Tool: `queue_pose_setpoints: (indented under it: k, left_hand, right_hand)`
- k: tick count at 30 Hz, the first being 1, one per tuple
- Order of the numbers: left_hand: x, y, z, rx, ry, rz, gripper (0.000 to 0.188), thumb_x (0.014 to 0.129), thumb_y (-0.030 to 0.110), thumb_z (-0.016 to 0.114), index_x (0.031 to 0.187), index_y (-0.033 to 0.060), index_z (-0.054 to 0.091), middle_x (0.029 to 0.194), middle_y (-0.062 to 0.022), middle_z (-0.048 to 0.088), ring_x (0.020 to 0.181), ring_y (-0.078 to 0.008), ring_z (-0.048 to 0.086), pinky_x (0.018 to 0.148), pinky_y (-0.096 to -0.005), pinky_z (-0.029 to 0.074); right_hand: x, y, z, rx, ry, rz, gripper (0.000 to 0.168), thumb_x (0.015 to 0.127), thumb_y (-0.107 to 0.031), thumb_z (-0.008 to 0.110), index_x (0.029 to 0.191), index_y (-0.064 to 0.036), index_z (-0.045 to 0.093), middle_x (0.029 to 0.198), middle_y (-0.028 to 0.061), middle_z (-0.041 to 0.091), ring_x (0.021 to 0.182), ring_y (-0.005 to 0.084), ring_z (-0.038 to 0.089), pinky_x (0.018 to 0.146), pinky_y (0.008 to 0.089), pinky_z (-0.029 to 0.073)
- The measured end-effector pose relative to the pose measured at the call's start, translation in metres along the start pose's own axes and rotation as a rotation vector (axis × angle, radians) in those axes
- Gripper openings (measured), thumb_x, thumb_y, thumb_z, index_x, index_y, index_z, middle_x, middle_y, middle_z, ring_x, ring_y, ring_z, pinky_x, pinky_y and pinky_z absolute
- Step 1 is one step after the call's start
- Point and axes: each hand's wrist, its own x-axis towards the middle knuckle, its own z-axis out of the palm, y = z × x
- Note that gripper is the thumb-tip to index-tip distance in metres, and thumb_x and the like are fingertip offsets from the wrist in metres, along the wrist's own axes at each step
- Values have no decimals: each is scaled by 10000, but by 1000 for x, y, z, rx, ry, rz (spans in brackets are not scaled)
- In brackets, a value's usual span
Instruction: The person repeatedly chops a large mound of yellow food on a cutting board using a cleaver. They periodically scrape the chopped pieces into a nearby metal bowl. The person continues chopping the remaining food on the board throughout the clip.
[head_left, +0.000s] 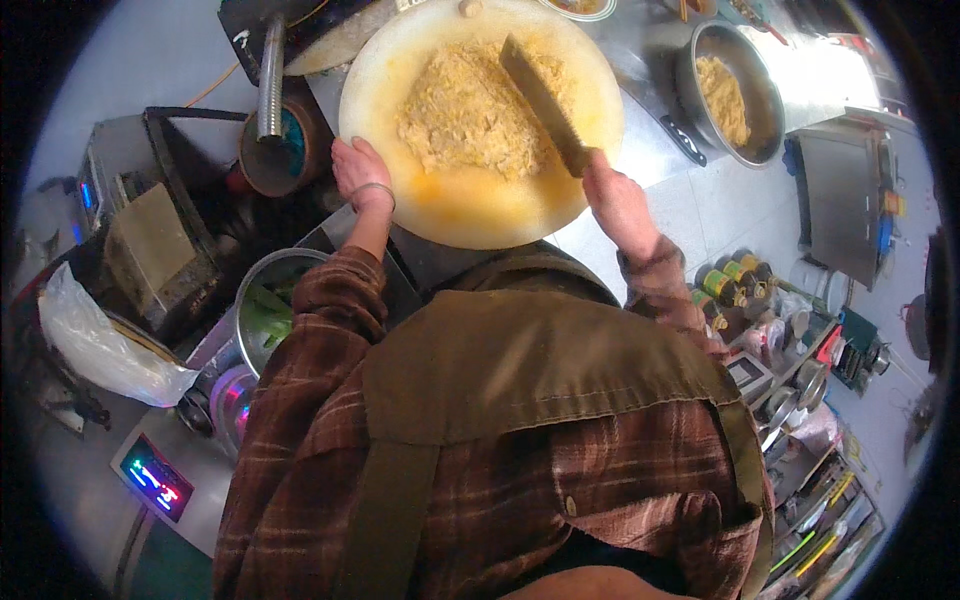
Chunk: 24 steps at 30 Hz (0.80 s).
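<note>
A thick round chopping board (480, 219) lies before me, with a broad heap of finely chopped yellowish food (465, 112) spread over its middle. My right hand (619, 202) grips the handle of a cleaver (544, 105), whose blade lies across the right side of the heap and points away from me. At the board's left rim, my left hand (364, 172) rests with its fingers extended and holds no tool. A small round lump (470, 7) sits near the board's far edge.
Right of the board, a steel bowl (776, 112) holds more yellowish food, beside a black-handled knife (682, 140). At left are a pot (244, 300) with green leaves and a flexible metal pipe (271, 82). Several bottles (739, 279) stand at right, near shelves of kitchenware.
</note>
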Motion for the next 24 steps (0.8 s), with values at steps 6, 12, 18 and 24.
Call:
queue_pose_setpoints:
  k: [6,12,18,24]
  left_hand:
    - [-1,0,-1,22,-16,-13,411,883,287,379,1133,-32,452,1092,-254,533,1007,-392,513,840,-451,404]
    - [0,2,2,8,14,-10,410,886,290,381,1131,-31,451,1090,-252,536,997,-394,515,832,-454,406]
    - [-1,-1,5,50,5,22,368,884,266,399,1118,-15,444,1061,-230,537,960,-371,526,823,-439,416]
    - [-1,-7,6,13,35,34,431,887,297,378,1153,-36,438,1108,-251,525,999,-398,511,836,-456,406]
  right_hand:
    - [-1,-15,-20,59,47,-20,204,847,-122,447,1035,-48,420,625,195,575,595,386,575,521,478,450]
    - [6,-3,-8,-31,-67,26,203,841,-118,447,1032,-55,416,630,192,579,599,387,579,524,479,451]
    - [0,-9,-10,-30,-13,2,174,845,-132,449,999,-64,404,640,195,583,601,389,579,525,484,454]
    - [7,-10,-19,12,27,-14,192,850,-141,449,1024,-73,406,656,199,589,590,393,573,517,478,446]
